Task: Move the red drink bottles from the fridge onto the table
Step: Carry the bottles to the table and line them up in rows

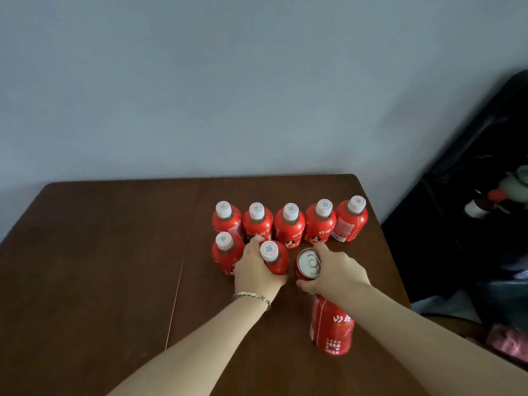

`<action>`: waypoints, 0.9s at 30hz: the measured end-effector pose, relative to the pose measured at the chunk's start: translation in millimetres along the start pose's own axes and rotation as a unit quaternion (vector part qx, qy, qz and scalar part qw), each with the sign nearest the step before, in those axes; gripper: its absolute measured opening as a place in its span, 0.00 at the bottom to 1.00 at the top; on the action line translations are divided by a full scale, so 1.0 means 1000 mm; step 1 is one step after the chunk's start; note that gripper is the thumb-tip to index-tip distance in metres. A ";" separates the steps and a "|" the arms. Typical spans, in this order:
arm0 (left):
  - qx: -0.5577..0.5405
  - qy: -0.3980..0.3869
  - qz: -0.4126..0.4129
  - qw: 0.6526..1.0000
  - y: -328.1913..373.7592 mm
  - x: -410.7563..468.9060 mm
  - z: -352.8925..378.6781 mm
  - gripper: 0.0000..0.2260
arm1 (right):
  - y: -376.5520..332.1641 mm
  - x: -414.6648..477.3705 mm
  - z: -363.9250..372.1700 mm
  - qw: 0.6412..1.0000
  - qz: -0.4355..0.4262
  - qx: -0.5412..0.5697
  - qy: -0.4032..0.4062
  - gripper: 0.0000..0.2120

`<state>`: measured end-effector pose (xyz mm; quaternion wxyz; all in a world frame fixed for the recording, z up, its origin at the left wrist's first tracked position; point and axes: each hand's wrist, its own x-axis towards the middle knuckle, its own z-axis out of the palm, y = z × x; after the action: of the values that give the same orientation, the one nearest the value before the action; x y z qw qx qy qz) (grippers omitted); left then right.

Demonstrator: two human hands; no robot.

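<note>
Fingers [255, 242] of your left hand [257, 270] are curled round a red bottle [275, 264] with a white cap, which stands upright on the brown bench [114, 252]. Fingers [322, 248] of your right hand [340, 272] are clamped on a red can [308, 264] just beside that bottle, with its pull-tab facing up. Behind both, a back row of five red bottles [290, 225] stands close together near the far edge of the bench. A sixth bottle [225, 254] stands just left of your left hand. A nearer bottle [331, 327] stands upright below your right wrist, which hides its top. A bracelet [253, 295] circles your left wrist.
</note>
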<state>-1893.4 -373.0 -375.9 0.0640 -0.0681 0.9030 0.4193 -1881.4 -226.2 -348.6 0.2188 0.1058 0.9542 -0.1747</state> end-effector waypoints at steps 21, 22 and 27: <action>0.313 0.110 0.395 0.856 -0.030 0.037 0.003 0.23 | -0.031 0.044 0.031 0.995 0.049 0.069 0.049 0.38; 0.317 0.106 0.409 0.849 -0.030 0.038 0.002 0.23 | -0.032 0.044 0.031 0.995 0.055 0.070 0.047 0.39; 0.363 0.068 0.421 0.829 -0.030 0.037 -0.006 0.24 | -0.026 0.042 0.026 0.993 0.052 0.108 0.014 0.48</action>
<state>-1925.1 -399.7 -401.2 -0.1599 0.3181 0.9335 0.0419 -1915.8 -255.0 -382.0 0.2015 0.1802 0.9260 -0.2635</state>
